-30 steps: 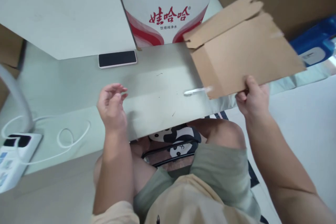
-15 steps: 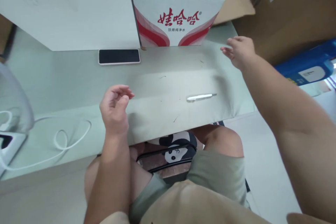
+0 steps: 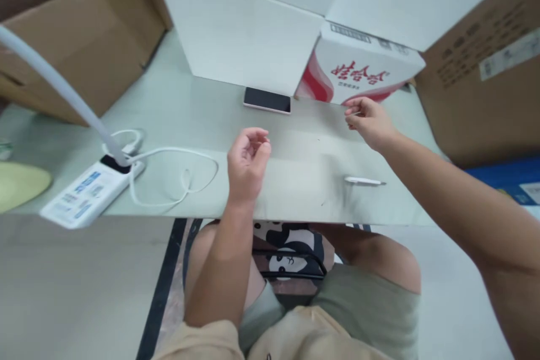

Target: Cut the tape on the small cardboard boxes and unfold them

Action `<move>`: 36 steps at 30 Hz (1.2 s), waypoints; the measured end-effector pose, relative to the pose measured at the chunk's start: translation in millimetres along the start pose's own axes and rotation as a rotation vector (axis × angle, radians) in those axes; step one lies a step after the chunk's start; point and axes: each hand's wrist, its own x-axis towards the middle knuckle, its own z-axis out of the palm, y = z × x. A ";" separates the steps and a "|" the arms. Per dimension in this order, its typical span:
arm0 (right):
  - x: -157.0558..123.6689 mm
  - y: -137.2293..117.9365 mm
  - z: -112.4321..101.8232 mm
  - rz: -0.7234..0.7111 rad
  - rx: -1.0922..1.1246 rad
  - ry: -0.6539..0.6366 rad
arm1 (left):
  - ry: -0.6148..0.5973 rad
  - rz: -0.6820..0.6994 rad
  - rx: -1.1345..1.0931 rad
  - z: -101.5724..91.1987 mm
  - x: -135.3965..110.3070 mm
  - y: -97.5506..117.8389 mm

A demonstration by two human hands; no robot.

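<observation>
My left hand (image 3: 248, 160) is raised above the front of the table, its fingers loosely curled and the thumb apart from them, with nothing in it. Beyond it a dark-screened phone (image 3: 267, 100) lies flat against the base of a large white box. My right hand (image 3: 366, 118) hovers before a white and red carton (image 3: 358, 70) with red lettering. Its fingers are bent and slightly parted, and I make out nothing held. Nearer me, below the right hand, lies a slim white pen-shaped tool (image 3: 363, 181) with a thin grey tip.
At the left, a white device with a lamp-like stem (image 3: 90, 191) and a looped white cable (image 3: 181, 151) sit near the table edge. Brown cardboard boxes (image 3: 105, 39) stand behind. A tall brown carton (image 3: 485, 84) and a blue package (image 3: 506, 177) are at the right.
The view has swung left and back, bringing the white device and the left cardboard boxes into sight. My right hand is now lower and closer to the left hand; both remain empty-looking.
</observation>
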 end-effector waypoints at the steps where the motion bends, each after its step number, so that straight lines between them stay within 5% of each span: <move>1: -0.3 -11.1 14.6 -0.035 -0.009 -0.044 | 0.025 -0.016 -0.025 -4.8 0.8 4.9; 8: -0.5 -92.6 150.7 -0.328 -0.175 -0.358 | 0.183 -0.225 -0.392 -46.3 9.4 33.3; 15: -45.4 -217.0 298.3 -0.732 -0.494 -0.682 | 0.269 -0.295 -0.476 -71.2 16.4 39.2; 18: -67.2 -257.3 342.4 -0.876 -0.545 -0.811 | 0.264 -0.272 -0.513 -77.5 16.6 40.0; 21: -77.2 -272.4 367.4 -0.926 -0.650 -0.794 | 0.251 -0.254 -0.552 -83.8 15.3 42.0; 24: -77.6 -268.6 369.1 -0.931 -0.796 -0.661 | 0.267 -0.255 -0.582 -89.0 14.0 44.5; 28: -67.7 -253.5 339.9 -0.884 -0.897 -0.564 | 0.322 -0.258 -0.583 -89.8 14.3 46.0; 32: -49.1 -237.4 288.1 -0.841 -0.865 -0.478 | 0.383 -0.251 -0.583 -81.8 15.0 43.9; 36: -41.1 -214.8 211.4 -0.883 -0.828 -0.325 | 0.457 -0.179 -0.548 -73.0 14.1 39.9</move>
